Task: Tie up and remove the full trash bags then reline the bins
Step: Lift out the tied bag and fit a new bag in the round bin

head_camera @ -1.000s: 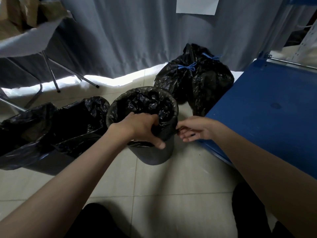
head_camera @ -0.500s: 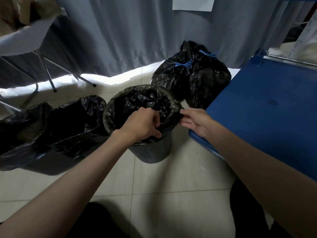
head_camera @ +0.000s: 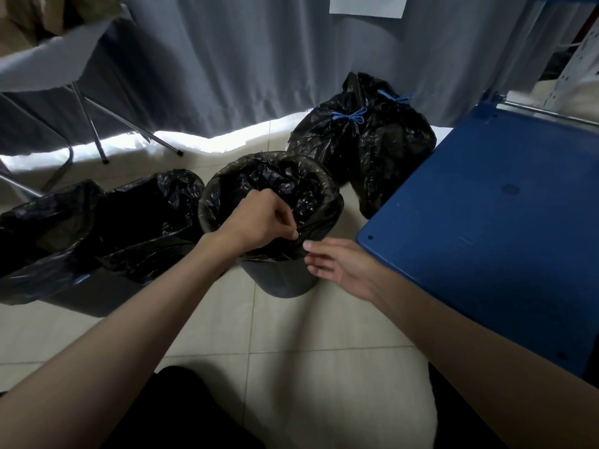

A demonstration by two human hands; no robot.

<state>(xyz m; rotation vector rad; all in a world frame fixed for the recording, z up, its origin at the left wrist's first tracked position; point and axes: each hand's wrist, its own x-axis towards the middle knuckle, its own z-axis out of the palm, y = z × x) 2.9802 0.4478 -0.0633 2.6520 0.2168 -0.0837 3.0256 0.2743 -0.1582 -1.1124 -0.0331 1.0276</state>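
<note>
Kneeling person: dark-clothed knees [head_camera: 181, 413] sit at the bottom edge, both bare forearms reaching forward over the floor.
Floor: pale beige tiles [head_camera: 291, 322] with thin grout lines; bright light spills in under the curtain hem.
Right hand: right hand [head_camera: 337, 264] hovers just beside the bin's near right side, fingers straight and relaxed, holding nothing.
Left hand: left hand [head_camera: 259, 222] pinches the black liner [head_camera: 275, 183] at the near rim, thumb and fingers curled on a fold of plastic.
Bin: round grey bin [head_camera: 282, 280] stands upright on the tiles, the liner folded over its rim all round.
Blue surface: flat blue panel [head_camera: 492, 228] lies just right of the bin, scuffed, with small holes at its corners.
Loose bags: open black bags [head_camera: 97, 228] slump on the floor left of the bin.
Tied bags: two full black bags [head_camera: 363, 147] sit behind the bin, each closed with a blue drawstring [head_camera: 350, 116].
Background: grey curtain [head_camera: 243, 66] hangs across the back; metal folding legs [head_camera: 94, 131] stand at left.
Writing: a white sheet [head_camera: 368, 4] hangs on the curtain; no text can be read.
</note>
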